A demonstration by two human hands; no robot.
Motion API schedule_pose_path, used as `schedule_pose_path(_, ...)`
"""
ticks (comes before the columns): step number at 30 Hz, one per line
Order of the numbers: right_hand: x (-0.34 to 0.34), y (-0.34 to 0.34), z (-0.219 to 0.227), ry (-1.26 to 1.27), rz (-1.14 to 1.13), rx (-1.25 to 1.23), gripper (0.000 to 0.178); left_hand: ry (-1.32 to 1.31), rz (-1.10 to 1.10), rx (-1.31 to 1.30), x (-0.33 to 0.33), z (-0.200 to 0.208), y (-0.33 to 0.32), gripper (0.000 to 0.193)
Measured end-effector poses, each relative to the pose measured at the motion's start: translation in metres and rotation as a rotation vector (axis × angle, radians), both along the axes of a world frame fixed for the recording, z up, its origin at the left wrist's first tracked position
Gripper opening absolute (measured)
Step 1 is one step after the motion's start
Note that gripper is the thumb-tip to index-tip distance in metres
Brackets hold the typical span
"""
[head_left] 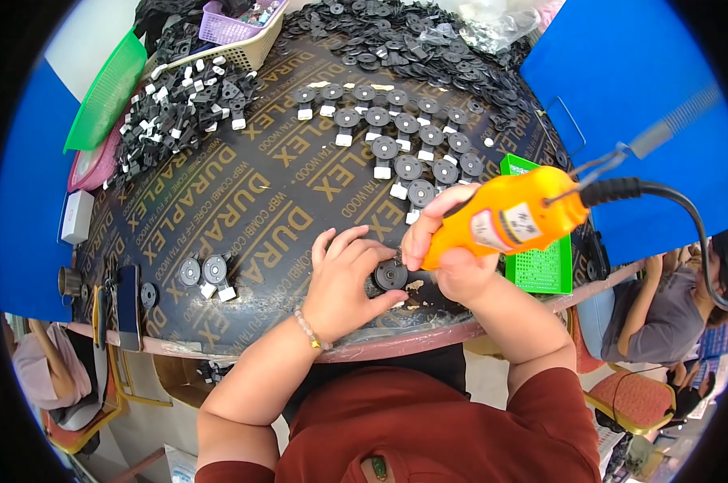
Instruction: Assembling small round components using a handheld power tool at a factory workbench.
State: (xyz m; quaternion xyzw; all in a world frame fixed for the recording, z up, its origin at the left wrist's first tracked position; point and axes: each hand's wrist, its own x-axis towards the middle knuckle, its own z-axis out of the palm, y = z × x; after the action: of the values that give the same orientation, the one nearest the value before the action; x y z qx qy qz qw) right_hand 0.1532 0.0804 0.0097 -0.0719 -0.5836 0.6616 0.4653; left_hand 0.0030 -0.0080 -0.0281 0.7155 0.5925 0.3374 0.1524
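My right hand [460, 270] is wrapped round an orange electric screwdriver [509, 217], tilted with its tip end down to the left. A coiled spring and a black cable run from its upper end. My left hand [340, 278] steadies a black round wheel part [390, 276] on the table near the front edge, with thumb and forefinger on either side of it. The driver's tip is hidden behind the fingers of my right hand, close to the wheel part. Whether it touches a screw cannot be made out.
Rows of wheel assemblies with white blocks [408, 167] stand ahead; two more [214, 270] lie left. Piles of black brackets [187, 113] and black discs [428, 48] lie at the back. A green basket [569, 278] is right, a phone [128, 298] left. People sit at both sides.
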Motion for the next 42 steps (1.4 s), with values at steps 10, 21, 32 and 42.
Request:
schedule_pose_path(10, 0.005, -0.007, 0.01, 0.114, -0.03, 0.168, 0.06, 0.037, 0.02, 0.217, -0.001, -0.011, 0.003, 0.016)
schedule_pose_path(21, 0.006, 0.001, -0.002, 0.176, -0.069, 0.058, 0.057, 0.017, 0.019, 0.114, 0.0, -0.002, 0.002, 0.056)
schedule_pose_path(32, 0.004, 0.005, -0.012, 0.214, -0.01, 0.059, 0.053, 0.069, 0.012, 0.012, -0.001, -0.007, 0.002, 0.044)
schedule_pose_path(42, 0.003, -0.001, -0.006, 0.076, -0.047, 0.112, 0.054, 0.04, 0.001, 0.022, -0.001, -0.008, 0.002, 0.042)
